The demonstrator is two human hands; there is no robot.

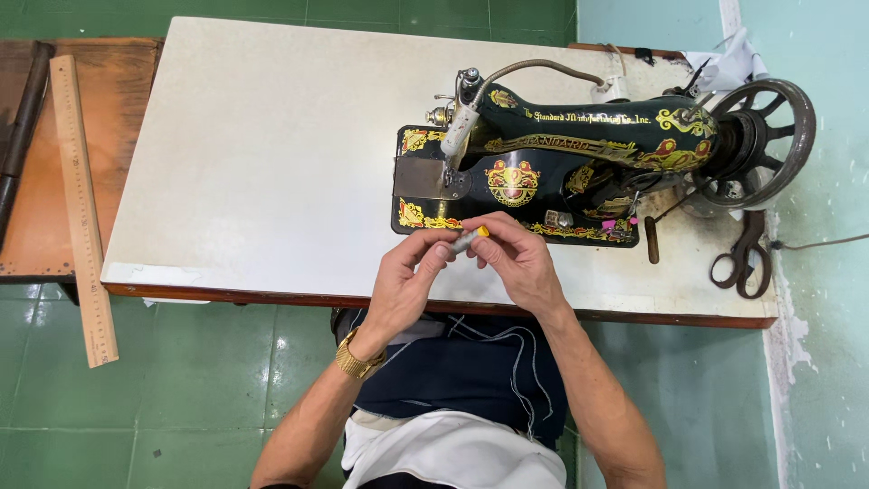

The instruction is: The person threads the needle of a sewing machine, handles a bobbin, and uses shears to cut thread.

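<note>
My left hand (pixel 409 282) and my right hand (pixel 517 260) meet at the front edge of the sewing table (pixel 272 136). Between their fingertips they pinch a small grey cylindrical piece with a yellow tip (pixel 471 238). A gold watch (pixel 356 360) sits on my left wrist. Just beyond the hands stands a black sewing machine (pixel 561 154) with gold and red ornaments, its needle plate (pixel 421 178) at the left and its handwheel (pixel 760 136) at the right. Dark blue cloth with white thread (pixel 471 362) lies on my lap.
Dark scissors (pixel 744 256) lie at the table's right end beside a small brown stick (pixel 652 241). A long wooden ruler (pixel 81 208) leans across a brown side table (pixel 100 109) on the left. Green floor tiles (pixel 181 380) lie below.
</note>
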